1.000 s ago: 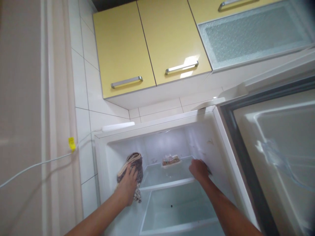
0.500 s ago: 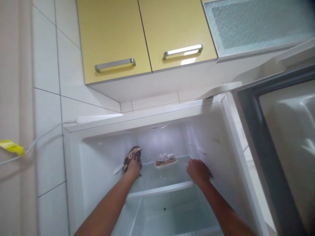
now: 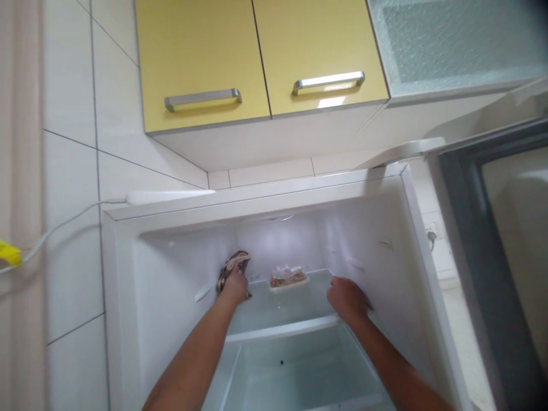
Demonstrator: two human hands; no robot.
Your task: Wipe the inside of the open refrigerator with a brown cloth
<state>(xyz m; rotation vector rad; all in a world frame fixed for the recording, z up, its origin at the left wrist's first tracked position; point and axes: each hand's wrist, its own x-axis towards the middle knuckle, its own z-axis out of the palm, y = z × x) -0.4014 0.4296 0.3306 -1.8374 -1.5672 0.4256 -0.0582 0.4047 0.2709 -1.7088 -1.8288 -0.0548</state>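
My left hand (image 3: 236,287) is closed around a brown and beige patterned cloth (image 3: 235,264). It presses the cloth to the inside left wall of an open fridge (image 3: 166,274), near the back corner. Over at the right end of the upper glass shelf (image 3: 278,313), my right hand (image 3: 349,298) has its fingers curled in. Whatever they may grip is hidden; a small dark patch shows beside that wrist. Between the hands, towards the back of the shelf, sits a clear plastic tray of food (image 3: 289,278) in loose wrapping.
The fridge door (image 3: 466,228) stands wide on the right. Another glass level (image 3: 299,371) with a small dark speck lies below. Yellow cupboards (image 3: 201,57) with metal handles hang above. A white cable (image 3: 64,222) with a yellow tag runs along the tiled wall at left.
The left hand and the cloth have shifted slightly up along the wall. The right hand keeps its place at the shelf's side. My view has moved a little.
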